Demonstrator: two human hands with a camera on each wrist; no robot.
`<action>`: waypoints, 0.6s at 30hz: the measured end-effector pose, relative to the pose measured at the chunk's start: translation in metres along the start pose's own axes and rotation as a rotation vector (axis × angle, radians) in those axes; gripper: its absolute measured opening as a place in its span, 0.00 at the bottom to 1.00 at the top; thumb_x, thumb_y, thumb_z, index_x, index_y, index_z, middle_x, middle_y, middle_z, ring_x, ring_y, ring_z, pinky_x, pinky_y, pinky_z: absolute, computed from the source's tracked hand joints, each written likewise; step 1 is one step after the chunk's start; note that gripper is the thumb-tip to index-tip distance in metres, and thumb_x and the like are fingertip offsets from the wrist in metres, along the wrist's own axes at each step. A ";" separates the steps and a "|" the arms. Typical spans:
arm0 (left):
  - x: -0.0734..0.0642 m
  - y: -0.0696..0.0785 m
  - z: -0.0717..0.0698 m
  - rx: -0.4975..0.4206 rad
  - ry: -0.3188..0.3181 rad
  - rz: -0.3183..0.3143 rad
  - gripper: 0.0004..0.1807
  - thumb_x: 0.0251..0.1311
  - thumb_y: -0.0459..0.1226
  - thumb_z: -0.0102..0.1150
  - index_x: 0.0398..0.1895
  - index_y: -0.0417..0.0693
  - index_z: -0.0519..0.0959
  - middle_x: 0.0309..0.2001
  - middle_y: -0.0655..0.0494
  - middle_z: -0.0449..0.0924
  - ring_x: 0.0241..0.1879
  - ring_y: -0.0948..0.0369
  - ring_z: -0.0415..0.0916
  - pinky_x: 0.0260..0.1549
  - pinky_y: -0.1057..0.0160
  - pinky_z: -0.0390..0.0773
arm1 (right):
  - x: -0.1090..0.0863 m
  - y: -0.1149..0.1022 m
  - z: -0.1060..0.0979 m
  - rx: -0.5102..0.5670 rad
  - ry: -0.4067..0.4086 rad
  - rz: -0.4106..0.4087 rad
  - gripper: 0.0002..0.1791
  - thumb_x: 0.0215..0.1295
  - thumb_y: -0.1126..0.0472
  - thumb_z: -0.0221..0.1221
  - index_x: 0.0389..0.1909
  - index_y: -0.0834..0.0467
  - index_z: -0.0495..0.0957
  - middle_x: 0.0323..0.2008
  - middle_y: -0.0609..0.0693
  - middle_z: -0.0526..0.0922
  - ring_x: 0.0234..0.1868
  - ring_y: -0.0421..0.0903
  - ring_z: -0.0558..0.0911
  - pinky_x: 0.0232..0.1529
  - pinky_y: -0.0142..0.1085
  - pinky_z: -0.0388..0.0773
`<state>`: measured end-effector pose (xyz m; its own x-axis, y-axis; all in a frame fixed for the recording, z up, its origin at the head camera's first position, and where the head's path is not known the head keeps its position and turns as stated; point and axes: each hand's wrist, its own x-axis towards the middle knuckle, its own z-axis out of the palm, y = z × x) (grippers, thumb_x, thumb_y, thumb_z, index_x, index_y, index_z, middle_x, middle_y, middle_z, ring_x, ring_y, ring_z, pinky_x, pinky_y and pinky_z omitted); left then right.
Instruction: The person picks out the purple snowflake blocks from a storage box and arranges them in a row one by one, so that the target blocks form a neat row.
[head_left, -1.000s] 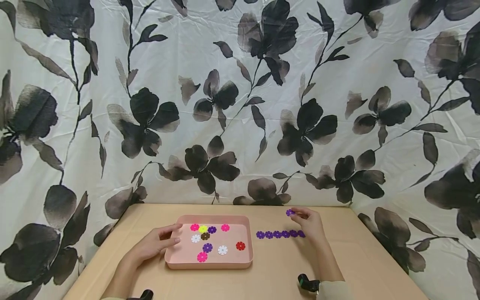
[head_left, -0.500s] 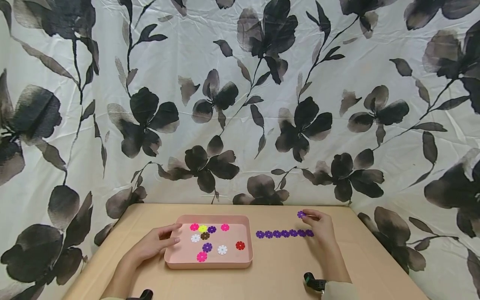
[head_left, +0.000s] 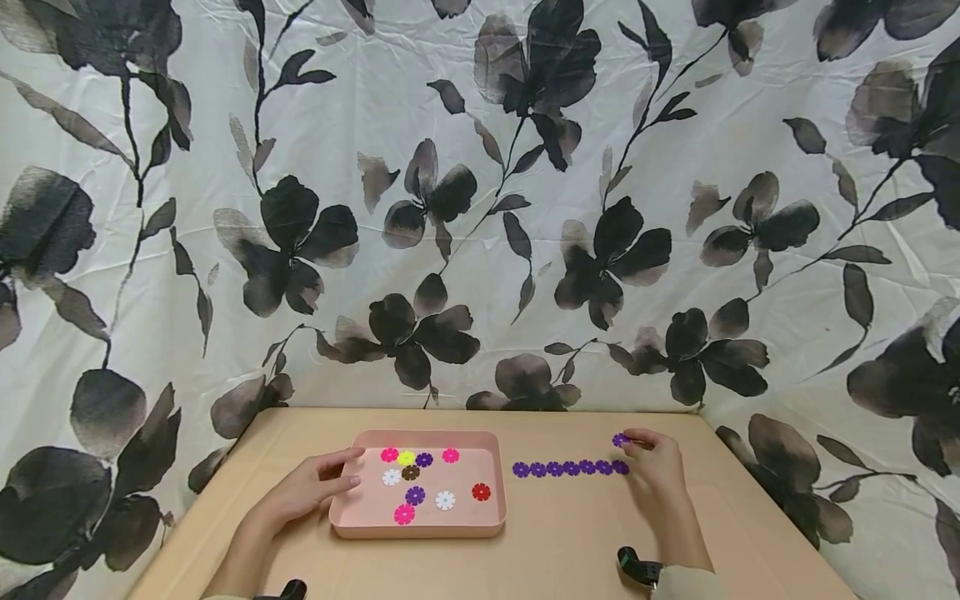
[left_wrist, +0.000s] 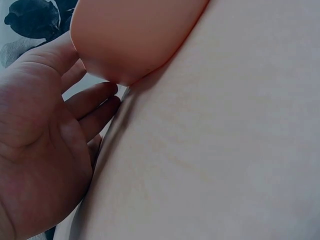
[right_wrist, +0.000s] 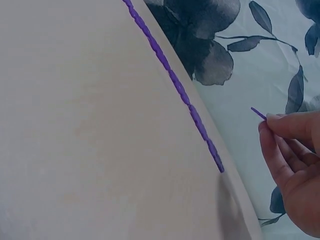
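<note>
My right hand [head_left: 658, 462] pinches a purple flower-shaped disc [head_left: 620, 440] between thumb and fingertips, above the table. In the right wrist view this disc [right_wrist: 258, 113] shows nearly edge-on. Just below and left of that hand, a straight row of purple flower-shaped discs [head_left: 555, 469] lies on the table, each meeting its neighbour. My left hand [head_left: 303, 487] holds the left side of a pink tray [head_left: 420, 531]. The left wrist view shows its thumb reaching behind the tray wall [left_wrist: 132, 35], with other fingers outside, low by the tray's corner.
Inside the tray are several loose flower-shaped discs: pink, a yellow one [head_left: 406, 458], white, a brown one [head_left: 410, 472], purple and a red one [head_left: 481, 492]. The beige table [head_left: 555, 558] ends at a floral curtain [head_left: 525, 208] behind.
My right hand has shifted rightward and slightly lower with the purple disc, uncovering the row's right end. The left hand and tray have stayed put.
</note>
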<state>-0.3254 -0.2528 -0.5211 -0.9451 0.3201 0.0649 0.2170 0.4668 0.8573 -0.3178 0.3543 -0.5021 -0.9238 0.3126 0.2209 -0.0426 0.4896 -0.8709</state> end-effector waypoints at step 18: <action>0.002 -0.001 0.000 -0.022 -0.005 -0.015 0.33 0.68 0.48 0.67 0.74 0.49 0.73 0.77 0.39 0.65 0.78 0.38 0.57 0.75 0.34 0.58 | -0.008 0.016 -0.011 -0.023 -0.003 0.090 0.17 0.73 0.67 0.60 0.59 0.69 0.80 0.58 0.68 0.82 0.57 0.59 0.81 0.42 0.21 0.77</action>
<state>-0.3270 -0.2524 -0.5218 -0.9469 0.3177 0.0497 0.1976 0.4531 0.8693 -0.3073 0.3684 -0.5129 -0.9247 0.3539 0.1406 0.0495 0.4778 -0.8771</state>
